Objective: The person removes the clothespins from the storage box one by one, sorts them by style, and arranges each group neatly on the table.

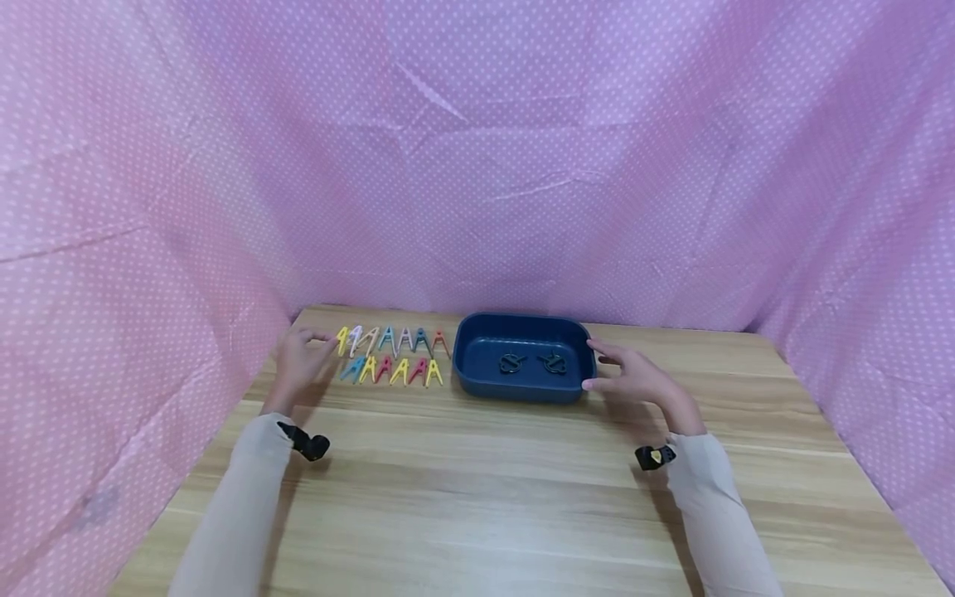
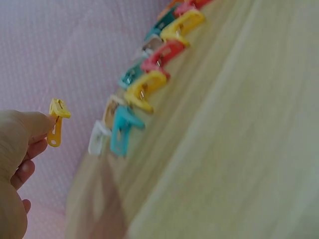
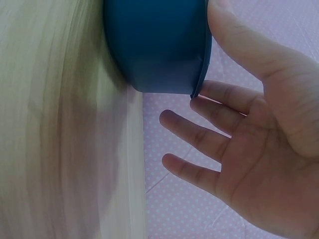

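Observation:
My left hand [image 1: 297, 366] pinches a yellow clothespin [image 2: 56, 130] between thumb and fingers, at the left end of the back row of clothespins [image 1: 405, 338]. In the left wrist view the clothespin hangs apart from the others. A front row with blue, yellow and red clothespins [image 1: 399, 371] lies just nearer to me. At the right end of a dark blue plastic basin [image 1: 522, 391] is my right hand [image 1: 637, 377], its thumb and fingertips at the rim and other fingers spread straight. Inside the basin lie two small dark green pieces [image 1: 511, 363].
The wooden table [image 1: 462, 489] spreads out in front of both arms. Pink dotted cloth [image 1: 477, 207] hangs behind the table and along both sides. A small black camera [image 1: 304, 442] is strapped to the left wrist, another [image 1: 655, 457] to the right.

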A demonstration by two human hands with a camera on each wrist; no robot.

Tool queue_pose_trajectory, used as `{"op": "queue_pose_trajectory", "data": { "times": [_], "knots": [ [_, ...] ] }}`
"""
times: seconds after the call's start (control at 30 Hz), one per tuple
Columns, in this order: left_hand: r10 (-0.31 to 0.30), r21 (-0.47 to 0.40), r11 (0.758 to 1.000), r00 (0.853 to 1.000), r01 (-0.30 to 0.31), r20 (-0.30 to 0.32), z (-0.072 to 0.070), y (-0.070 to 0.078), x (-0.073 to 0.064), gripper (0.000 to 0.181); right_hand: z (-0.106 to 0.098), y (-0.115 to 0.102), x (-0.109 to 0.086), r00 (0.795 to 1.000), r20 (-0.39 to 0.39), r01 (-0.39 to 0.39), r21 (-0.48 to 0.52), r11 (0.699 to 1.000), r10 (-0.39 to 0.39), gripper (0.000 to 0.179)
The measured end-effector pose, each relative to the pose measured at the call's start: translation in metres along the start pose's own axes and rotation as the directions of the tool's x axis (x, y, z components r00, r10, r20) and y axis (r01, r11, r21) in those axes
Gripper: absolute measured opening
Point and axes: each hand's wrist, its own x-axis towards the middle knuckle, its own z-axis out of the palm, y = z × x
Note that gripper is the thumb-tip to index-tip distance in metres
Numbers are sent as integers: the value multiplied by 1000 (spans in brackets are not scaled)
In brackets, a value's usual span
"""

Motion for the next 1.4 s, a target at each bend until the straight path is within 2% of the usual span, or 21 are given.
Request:
{"op": "queue_pose_trajectory", "data": {
  "times": [0.13, 0.23, 0.4, 0.7, 1.0, 1.2, 1.4],
  "knots": [
    [-19, 46, 999, 1000, 18, 16, -2, -8, -3, 30, 0, 0, 0, 1000, 5, -11, -1, 1000, 11, 86],
    [-9, 65, 998, 1000, 8, 7, -3, -12, -5, 28, 0, 0, 1, 1000, 10, -19, 0, 1000, 19, 86],
    [14, 102, 995, 1000, -14, 6, -4, -14, -7, 25, -2, 0, 1, 1000, 9, -12, -6, 1000, 12, 86],
    [17, 161, 987, 999, -22, 31, -5, -17, -7, 25, -5, -3, 2, 1000, 6, -6, -5, 1000, 6, 86],
    [20, 179, 983, 996, -36, 91, -5, -22, -11, 22, -3, -1, 2, 1000, 12, -19, 3, 1000, 19, 87],
    [0, 196, 980, 996, -19, 94, 1, -25, -8, 23, -3, 1, 3, 1000, 5, -11, -12, 1000, 11, 87],
    [18, 198, 980, 995, -36, 93, 4, -26, -9, 21, -1, 1, 2, 1000, 8, -13, -6, 1000, 13, 87]
  ]
}}
